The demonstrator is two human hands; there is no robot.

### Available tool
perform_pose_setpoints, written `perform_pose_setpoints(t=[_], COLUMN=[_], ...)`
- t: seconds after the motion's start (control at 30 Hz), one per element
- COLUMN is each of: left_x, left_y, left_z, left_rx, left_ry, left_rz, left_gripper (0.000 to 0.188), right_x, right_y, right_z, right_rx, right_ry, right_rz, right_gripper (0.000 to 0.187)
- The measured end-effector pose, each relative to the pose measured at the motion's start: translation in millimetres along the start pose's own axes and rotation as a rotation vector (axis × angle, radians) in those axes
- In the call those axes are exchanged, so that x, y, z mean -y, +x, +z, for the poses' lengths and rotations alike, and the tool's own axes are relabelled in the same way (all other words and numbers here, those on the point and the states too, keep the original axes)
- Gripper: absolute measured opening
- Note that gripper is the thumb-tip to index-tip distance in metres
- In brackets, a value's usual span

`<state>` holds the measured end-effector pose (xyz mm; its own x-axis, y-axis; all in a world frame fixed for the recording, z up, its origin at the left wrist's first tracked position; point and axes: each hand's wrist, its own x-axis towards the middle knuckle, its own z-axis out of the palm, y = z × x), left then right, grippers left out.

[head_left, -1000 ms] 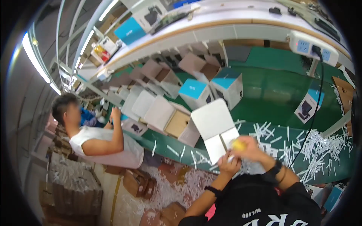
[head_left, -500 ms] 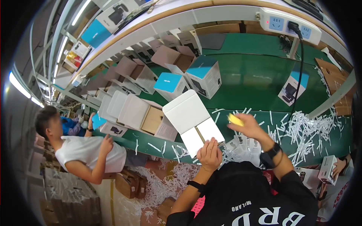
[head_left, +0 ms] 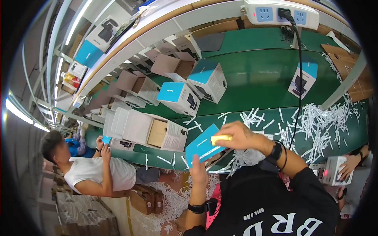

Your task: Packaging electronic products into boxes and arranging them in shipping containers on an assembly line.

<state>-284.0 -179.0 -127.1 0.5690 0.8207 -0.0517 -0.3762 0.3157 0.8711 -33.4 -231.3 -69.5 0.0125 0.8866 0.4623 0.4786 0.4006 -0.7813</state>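
Observation:
A carton with a bright blue top (head_left: 204, 144) is tilted in front of me at the near edge of the green bench. My left hand (head_left: 198, 173) grips its near left side, a finger lying up over the blue edge; the rest of the grip is partly hidden. My right hand (head_left: 240, 135) is closed round a small yellow piece (head_left: 221, 138) whose kind I cannot make out. It rests on or just over the right part of the blue top. Just left of the carton stands an open white box (head_left: 157, 131) with a brown insert inside.
Two closed blue-topped boxes (head_left: 179, 97) stand behind, another box (head_left: 303, 80) at right. Shredded paper (head_left: 325, 128) heaps on the bench (head_left: 256, 86). A black cable (head_left: 300, 78) hangs from a power strip (head_left: 281, 15). One person (head_left: 110, 173) works at left; another person's hand (head_left: 348, 167) holds a box at right.
The carton's raised white flap is down, and its blue top now shows. My right hand has moved left and down onto it with the yellow piece. My left hand has shifted to its left side.

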Motion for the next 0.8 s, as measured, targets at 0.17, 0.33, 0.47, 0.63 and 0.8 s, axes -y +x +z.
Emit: perform_pose_setpoints(t=[0.17,0.33,0.47,0.63,0.8], left_x=[7.6,29.0,39.7,29.8,30.9], left_y=[6.1,2.9,3.9,-1.2,1.1], left_z=[18.8,27.7,29.3,36.3,35.1], left_rx=[-0.180,-0.162,-0.176,-0.088,0.007], left_ry=[0.189,0.186,0.236,0.180,0.158], left_rz=[0.072,0.205,0.268,0.178,0.139], left_gripper=[0.049,0.048,0.045,0.042,0.041], right_x=[44.2,42.5,44.5,37.6,33.9], right_y=[-41.9,-57.1,-60.9,-63.6,-58.1], right_z=[8.0,10.5,8.7,16.2,28.5], right_rx=[-0.236,-0.191,-0.129,-0.129,-0.079], right_ry=[-0.169,-0.166,-0.177,-0.106,0.483], right_rz=[0.138,0.336,0.390,0.358,0.849], right_gripper=[0.020,0.020,0.020,0.021,0.022])
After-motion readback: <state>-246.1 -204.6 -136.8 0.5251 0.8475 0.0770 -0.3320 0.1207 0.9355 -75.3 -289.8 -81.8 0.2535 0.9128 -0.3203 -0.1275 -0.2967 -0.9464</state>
